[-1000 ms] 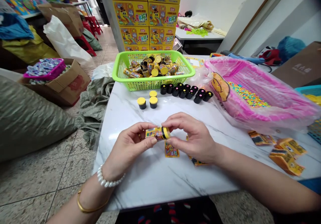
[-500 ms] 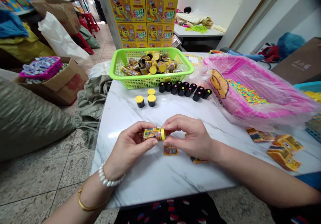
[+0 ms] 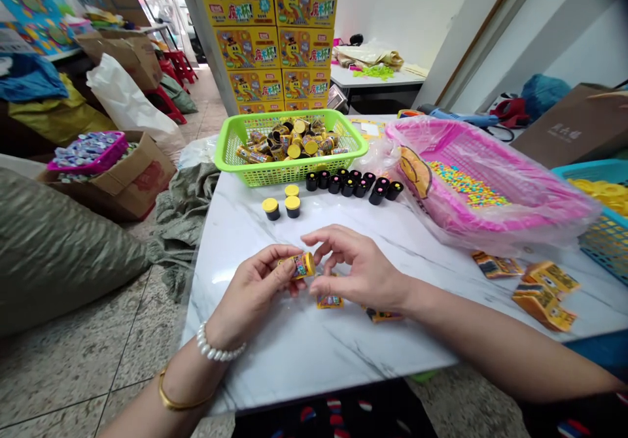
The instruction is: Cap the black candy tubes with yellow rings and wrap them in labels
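My left hand pinches a small yellow-capped candy tube with a printed label, held on its side above the marble table. Beside the tube's cap end hovers my right hand, fingers curled and slightly apart, fingertips close to it. Flat printed labels lie on the table under my hands. Three yellow-capped black tubes stand farther back, and a row of several open black tubes stands to their right.
A green basket of finished tubes sits at the table's far side. A pink basket lined with plastic holds coloured candy on the right. More labels lie at the right. Yellow cartons are stacked behind; boxes and sacks are on the floor at left.
My right hand's fingers have loosened from the tube's cap end and spread a little. The tube has turned so its cap points more toward me. The view shifted slightly.
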